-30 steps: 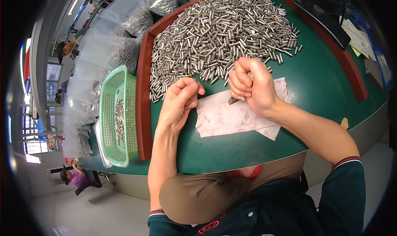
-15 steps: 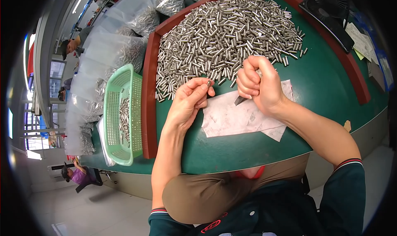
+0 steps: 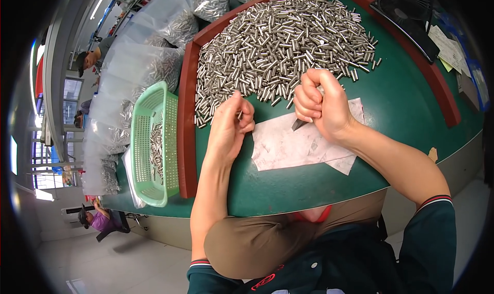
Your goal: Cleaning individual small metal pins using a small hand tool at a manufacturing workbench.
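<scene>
Our right hand (image 3: pixel 320 106) clenches a dark grey angular piece (image 3: pixel 298 124) over the stained pale rectangular sheet (image 3: pixel 282 149); left of it, our left hand (image 3: pixel 229 128) curls its fingers, grip unclear.

Bright centre, dark warped edges

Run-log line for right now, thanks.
left hand: curled near metal pin pile, contents unclear | right hand: closed around dark object, over stained cloth | green perforated basket: some pins inside

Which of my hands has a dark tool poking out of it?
Your right hand: the dark tool juts from that fist's lower side, seen against the pale cloth. None shows at your left hand.
</scene>
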The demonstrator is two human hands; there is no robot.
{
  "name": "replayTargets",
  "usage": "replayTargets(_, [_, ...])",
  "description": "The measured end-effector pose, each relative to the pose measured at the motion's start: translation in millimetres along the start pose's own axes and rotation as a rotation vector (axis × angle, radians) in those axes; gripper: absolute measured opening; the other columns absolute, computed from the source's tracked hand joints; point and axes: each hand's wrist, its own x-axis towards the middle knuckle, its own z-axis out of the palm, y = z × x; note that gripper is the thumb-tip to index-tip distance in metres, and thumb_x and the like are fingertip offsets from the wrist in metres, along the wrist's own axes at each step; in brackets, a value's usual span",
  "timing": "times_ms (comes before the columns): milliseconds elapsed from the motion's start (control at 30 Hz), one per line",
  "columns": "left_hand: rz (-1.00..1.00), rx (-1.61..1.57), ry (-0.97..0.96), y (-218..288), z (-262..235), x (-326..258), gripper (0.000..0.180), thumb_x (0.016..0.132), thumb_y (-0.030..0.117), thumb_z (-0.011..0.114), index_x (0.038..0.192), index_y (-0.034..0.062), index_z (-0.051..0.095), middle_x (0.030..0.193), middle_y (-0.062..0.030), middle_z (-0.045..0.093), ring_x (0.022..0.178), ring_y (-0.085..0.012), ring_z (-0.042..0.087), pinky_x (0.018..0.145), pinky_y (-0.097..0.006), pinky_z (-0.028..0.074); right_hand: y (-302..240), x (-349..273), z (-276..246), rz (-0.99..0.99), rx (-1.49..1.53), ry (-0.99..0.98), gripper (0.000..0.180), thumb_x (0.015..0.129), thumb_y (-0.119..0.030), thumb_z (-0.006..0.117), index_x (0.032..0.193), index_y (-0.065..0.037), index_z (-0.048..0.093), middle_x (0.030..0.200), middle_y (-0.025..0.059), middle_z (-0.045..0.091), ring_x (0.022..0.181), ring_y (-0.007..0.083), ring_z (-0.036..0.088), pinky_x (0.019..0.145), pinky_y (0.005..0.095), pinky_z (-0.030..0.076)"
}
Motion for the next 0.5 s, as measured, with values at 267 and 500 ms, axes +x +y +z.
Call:
replayTargets(267, [0.466, 1.327, 0.268, -13, 28, 9, 0.012, 0.070, 0.009, 0.066, 0.075, 0.0015, 0.057, 0.046, -0.0042, 0.039, 0.040, -0.0145, 0.038, 0.042, -0.030, 0.032, 2, 1, 1, -0.003, 0.010, -0.013, 0.036, 0.085, -0.024, 0.029, 0.051, -0.013, 0.024, 0.043, -0.0019, 0.022, 0.037, 0.0084, 0.018, 0.039, 0.0241, 0.022])
replayTargets(500, [0.489, 1.377, 0.268, -15, 30, 12, 0.012, 0.070, 0.008, 0.065, 0.076, 0.0013, 0.056, 0.047, -0.0069, 0.043, 0.041, -0.0207, 0.043, 0.044, -0.033, 0.035, 3, 2, 0, -0.022, 0.015, 0.000, 0.035, 0.083, -0.023, 0.031, 0.051, -0.013, 0.025, 0.042, -0.0018, 0.023, 0.036, 0.0080, 0.019, 0.038, 0.0239, 0.021])
